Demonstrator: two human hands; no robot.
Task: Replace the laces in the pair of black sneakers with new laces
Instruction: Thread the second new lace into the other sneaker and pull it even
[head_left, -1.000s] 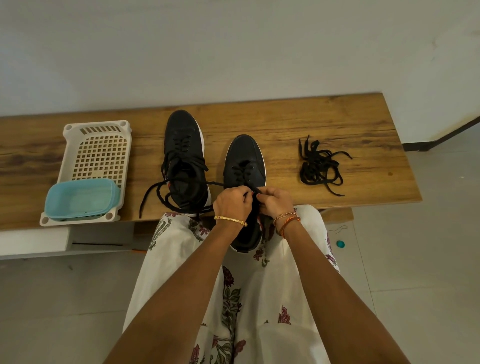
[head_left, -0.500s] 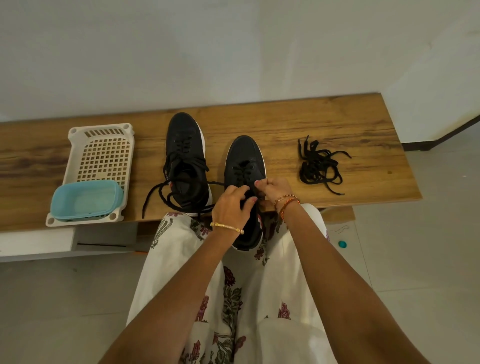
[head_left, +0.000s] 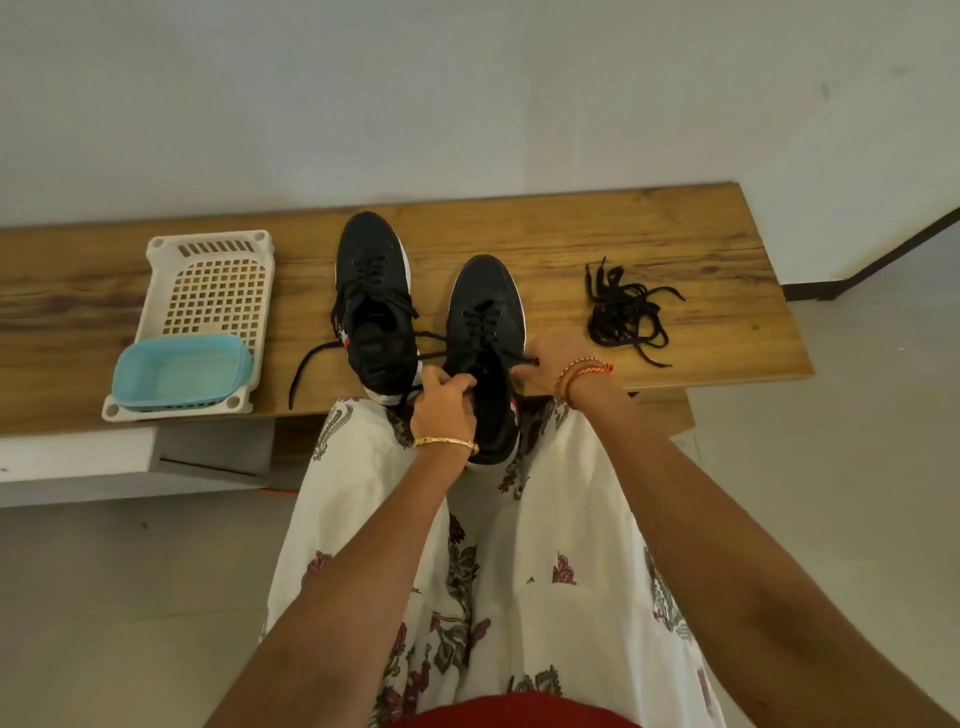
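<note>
Two black sneakers stand side by side on the wooden bench (head_left: 675, 234). The left sneaker (head_left: 371, 296) is laced, its loose lace ends trailing over the bench. The right sneaker (head_left: 485, 332) hangs over the bench's front edge onto my lap. My left hand (head_left: 444, 400) grips the lace at the shoe's opening on its left side. My right hand (head_left: 545, 364) pinches the other lace end at the shoe's right side, pulled outward. A tangled heap of black laces (head_left: 626, 314) lies on the bench to the right of the shoes.
A white perforated basket (head_left: 208, 280) stands at the bench's left, with a light blue tub (head_left: 179, 371) resting in its near end. A white wall runs behind the bench. Grey floor lies on both sides of my lap.
My hands have drawn apart: the right hand moved out to the right with its lace end, the left hand shifted a little left at the shoe's opening. The view has shifted slightly.
</note>
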